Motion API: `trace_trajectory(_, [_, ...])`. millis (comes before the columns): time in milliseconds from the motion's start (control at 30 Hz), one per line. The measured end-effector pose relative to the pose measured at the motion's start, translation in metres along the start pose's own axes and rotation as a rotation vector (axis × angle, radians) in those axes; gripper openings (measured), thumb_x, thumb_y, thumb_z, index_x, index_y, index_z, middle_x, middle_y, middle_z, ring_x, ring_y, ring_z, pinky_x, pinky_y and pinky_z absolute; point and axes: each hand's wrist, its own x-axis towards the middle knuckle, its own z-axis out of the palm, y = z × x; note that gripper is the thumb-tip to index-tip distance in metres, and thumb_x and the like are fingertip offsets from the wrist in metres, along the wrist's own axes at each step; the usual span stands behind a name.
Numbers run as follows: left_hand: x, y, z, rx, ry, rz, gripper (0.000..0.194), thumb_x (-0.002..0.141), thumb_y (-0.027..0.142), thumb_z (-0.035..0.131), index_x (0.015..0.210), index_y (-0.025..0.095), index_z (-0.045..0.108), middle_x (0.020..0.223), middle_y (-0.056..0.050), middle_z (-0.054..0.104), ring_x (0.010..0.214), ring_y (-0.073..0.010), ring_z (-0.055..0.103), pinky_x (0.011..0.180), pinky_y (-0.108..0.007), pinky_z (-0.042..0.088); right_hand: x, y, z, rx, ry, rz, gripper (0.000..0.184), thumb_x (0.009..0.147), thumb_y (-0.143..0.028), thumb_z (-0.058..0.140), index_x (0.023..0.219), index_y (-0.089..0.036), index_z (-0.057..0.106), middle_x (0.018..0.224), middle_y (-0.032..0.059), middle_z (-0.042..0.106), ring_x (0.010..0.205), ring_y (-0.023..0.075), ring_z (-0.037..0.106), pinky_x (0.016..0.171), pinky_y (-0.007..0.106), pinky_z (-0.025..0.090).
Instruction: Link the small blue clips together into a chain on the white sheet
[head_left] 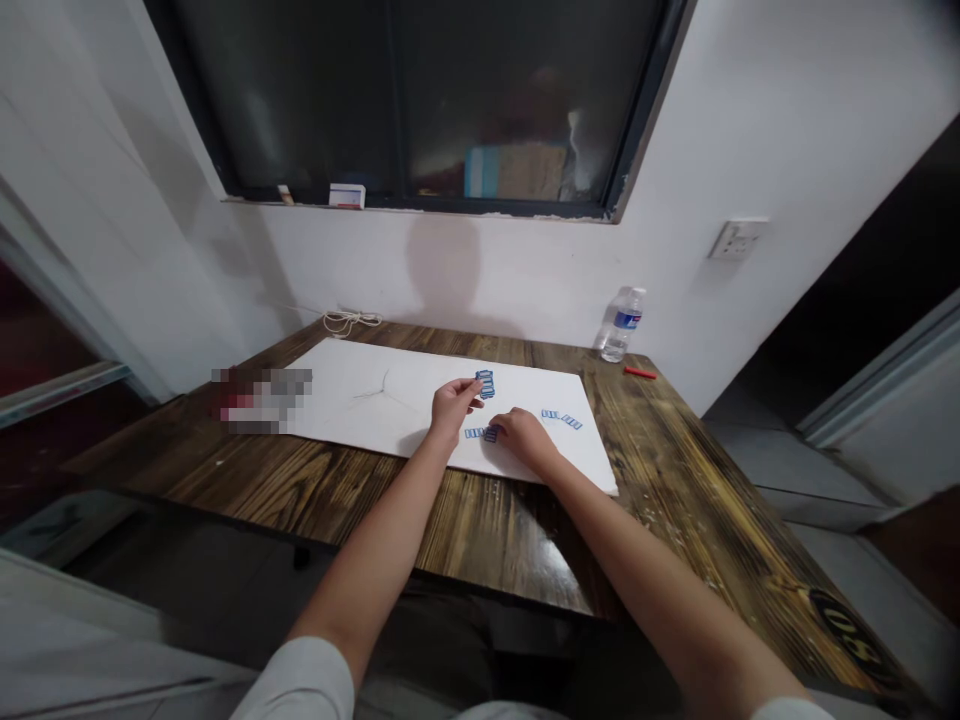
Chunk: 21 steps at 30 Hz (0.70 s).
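My left hand (453, 405) is raised a little over the white board (337, 400), its fingers pinching a small flat blue-edged piece with pale bars (486, 384). To the right, my right hand (525, 435) rests low at the board with its fingertips at a short row of similar blue-edged pieces (475, 433). Whether those fingers grip a piece or only touch it, I cannot tell. Farther right on the board lie more blue-edged pieces (561, 419) in two short strips.
On the dark wooden table (247, 480), a water bottle (622, 325) stands at the back right near a red stick-like object (640, 372). A coiled white cord (351, 321) lies at the back left. Thin dark strands (381, 390) lie on the board. A blurred patch (262, 400) covers its left end.
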Motion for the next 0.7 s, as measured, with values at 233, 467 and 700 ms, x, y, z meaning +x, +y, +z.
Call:
trace_trajectory(233, [0.0, -0.003, 0.0, 0.031, -0.004, 0.006, 0.034, 0.06, 0.043, 0.073, 0.08, 0.016, 0.067, 0.069, -0.002, 0.068, 0.054, -0.0109, 0.061, 0.054, -0.021, 0.037, -0.008, 0.015, 0.019, 0.434, 0.251, 0.096, 0.025, 0.078, -0.013, 0.054, 0.094, -0.022, 0.071, 0.089, 0.0046, 0.071, 0.081, 0.0171, 0.063, 0.078, 0.026, 0.044])
trace_trajectory(467, [0.002, -0.009, 0.002, 0.091, -0.043, 0.012, 0.032, 0.062, 0.043, 0.072, 0.08, 0.016, 0.068, 0.071, -0.003, 0.068, 0.055, -0.0116, 0.062, 0.054, -0.022, 0.037, -0.005, 0.016, 0.015, 1.248, 0.423, 0.204, 0.02, 0.067, -0.03, 0.068, 0.082, -0.017, 0.068, 0.076, 0.0041, 0.07, 0.063, 0.016, 0.062, 0.063, 0.029, 0.048])
trace_trajectory(700, [0.002, -0.015, 0.003, 0.146, -0.098, 0.014, 0.034, 0.061, 0.045, 0.073, 0.08, 0.017, 0.068, 0.073, -0.003, 0.069, 0.054, -0.0125, 0.061, 0.053, -0.023, 0.038, -0.006, 0.017, 0.012, 1.464, 0.52, 0.358, 0.024, 0.061, -0.035, 0.073, 0.076, -0.017, 0.069, 0.055, -0.0016, 0.061, 0.052, 0.0117, 0.052, 0.056, 0.026, 0.041])
